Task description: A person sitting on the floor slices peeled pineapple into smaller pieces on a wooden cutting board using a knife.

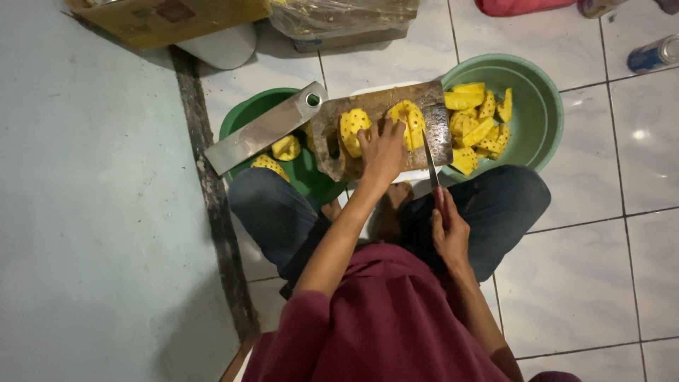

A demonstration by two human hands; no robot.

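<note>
My left hand (pixel 382 150) presses on a peeled yellow pineapple (pixel 409 120) lying on a worn wooden cutting board (pixel 438 134). A second peeled pineapple piece (pixel 351 127) lies beside it on the board, just left of my fingers. My right hand (pixel 450 233) grips the handle of a knife (pixel 431 164) whose blade points up toward the board's right edge. The board rests across my knees, between two basins.
A pale green basin (pixel 541 113) on the right holds several cut pineapple chunks (pixel 478 120). A darker green basin (pixel 244 120) on the left holds whole peeled pieces (pixel 286 147). A large cleaver (pixel 262 131) lies across its rim. A cardboard box (pixel 166 18) and a can (pixel 654 53) stand farther off.
</note>
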